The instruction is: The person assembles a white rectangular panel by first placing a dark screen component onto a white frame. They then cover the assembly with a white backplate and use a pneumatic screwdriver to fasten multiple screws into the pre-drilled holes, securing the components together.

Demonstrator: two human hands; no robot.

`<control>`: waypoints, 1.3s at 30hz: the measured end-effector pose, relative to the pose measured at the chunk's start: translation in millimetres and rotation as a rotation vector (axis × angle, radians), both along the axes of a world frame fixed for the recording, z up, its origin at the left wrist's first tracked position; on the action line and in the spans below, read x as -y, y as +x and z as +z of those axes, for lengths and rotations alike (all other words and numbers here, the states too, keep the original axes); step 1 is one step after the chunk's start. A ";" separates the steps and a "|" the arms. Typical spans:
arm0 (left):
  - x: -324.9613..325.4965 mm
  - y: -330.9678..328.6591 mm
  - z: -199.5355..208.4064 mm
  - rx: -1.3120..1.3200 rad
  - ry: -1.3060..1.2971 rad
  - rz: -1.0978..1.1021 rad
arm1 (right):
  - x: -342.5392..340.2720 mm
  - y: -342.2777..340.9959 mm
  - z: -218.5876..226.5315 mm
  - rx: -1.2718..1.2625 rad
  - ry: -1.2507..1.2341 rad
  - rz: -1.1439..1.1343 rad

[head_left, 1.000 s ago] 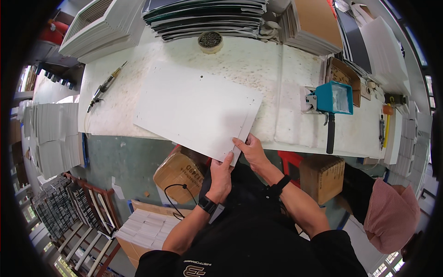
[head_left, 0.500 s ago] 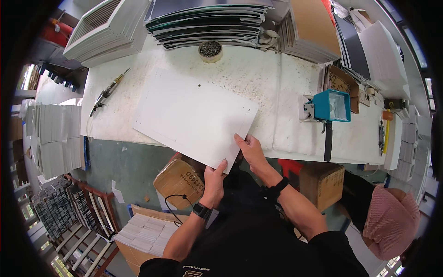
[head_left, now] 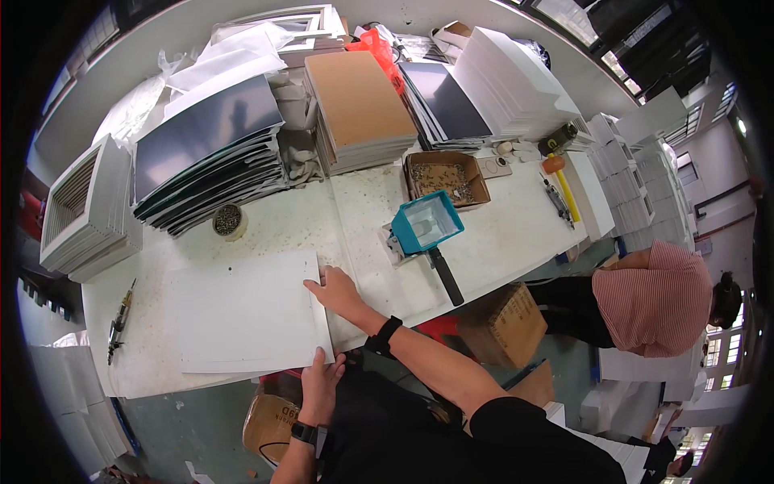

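A flat white rectangular panel [head_left: 242, 315] lies on the white worktable [head_left: 363, 282], its near edge close to the table's front edge. My left hand [head_left: 320, 391] pinches the panel's near right corner, thumb on top and fingers mostly hidden. On the right edge, higher up, my right hand [head_left: 340, 294] grips the panel too. A small dark dot shows near the panel's far edge. Beyond it stands a round tub of small metal pieces [head_left: 229, 222]. To the right of my right hand sits a teal hopper device with a black handle [head_left: 427, 224].
A pen-shaped driver tool [head_left: 120, 323] lies at the left. Stacked white frames [head_left: 89, 210], dark sheets [head_left: 205, 145] and brown boards [head_left: 355, 97] line the back. An open cardboard box [head_left: 447, 177] holds small pieces. A carton [head_left: 504, 323] and a person in a striped top [head_left: 653, 298] are at the right.
My view has swung to the right. The panel has turned, so its near edge lies more nearly along the table's front edge. Both hands keep hold of its right side.
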State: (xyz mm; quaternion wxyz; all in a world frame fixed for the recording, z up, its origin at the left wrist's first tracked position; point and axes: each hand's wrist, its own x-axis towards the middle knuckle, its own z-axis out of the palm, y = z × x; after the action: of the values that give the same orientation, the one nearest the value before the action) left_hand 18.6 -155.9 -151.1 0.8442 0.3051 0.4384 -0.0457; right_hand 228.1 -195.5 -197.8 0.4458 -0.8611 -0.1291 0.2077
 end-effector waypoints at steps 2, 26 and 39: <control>-3.3 15.0 -12.0 0.020 -0.002 0.019 | -2.6 -2.0 23.2 0.058 -0.136 0.072; -166.9 -60.1 2.6 -0.115 1.912 -0.515 | 12.2 -45.3 36.9 0.551 -0.273 0.560; -356.4 -4.0 19.7 0.000 1.894 -1.071 | -82.8 -17.6 58.4 0.454 -0.486 0.768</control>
State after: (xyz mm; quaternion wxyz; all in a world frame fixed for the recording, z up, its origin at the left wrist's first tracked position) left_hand 14.6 200.4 -131.4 0.1369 0.9836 0.1059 -0.0514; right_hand 210.5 -112.7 -139.4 0.0848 -0.8537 -0.4781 0.1884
